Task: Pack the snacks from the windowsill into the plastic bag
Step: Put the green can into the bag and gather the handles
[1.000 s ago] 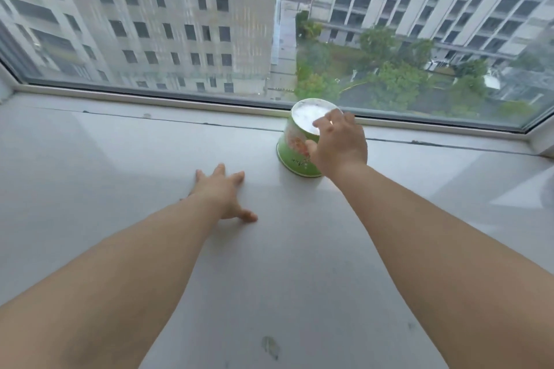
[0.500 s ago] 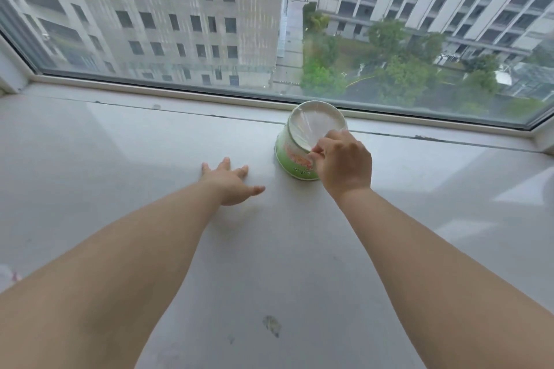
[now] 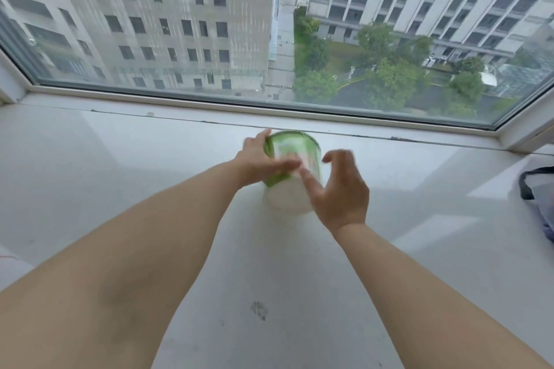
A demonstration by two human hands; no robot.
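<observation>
A green-and-white snack cup [image 3: 295,156] is tipped over on the white windowsill [image 3: 120,189], its white end towards me, and it looks blurred. My left hand [image 3: 256,160] grips its left side, thumb across the front and fingers over the far rim. Just right of the cup, my right hand [image 3: 340,189] has its fingers spread and loosely bent, the index finger at the cup's white end. At the right edge of the sill, part of a bag [image 3: 539,192] with a dark handle shows.
The window glass [image 3: 269,39] and its frame run along the far side of the sill, with a corner post at the right [image 3: 527,126]. A small dark stain [image 3: 259,310] marks the sill near me.
My right hand let go of the cup and drew back to its right. My left hand left the sill and took hold of the cup, which has tipped with its white end towards me.
</observation>
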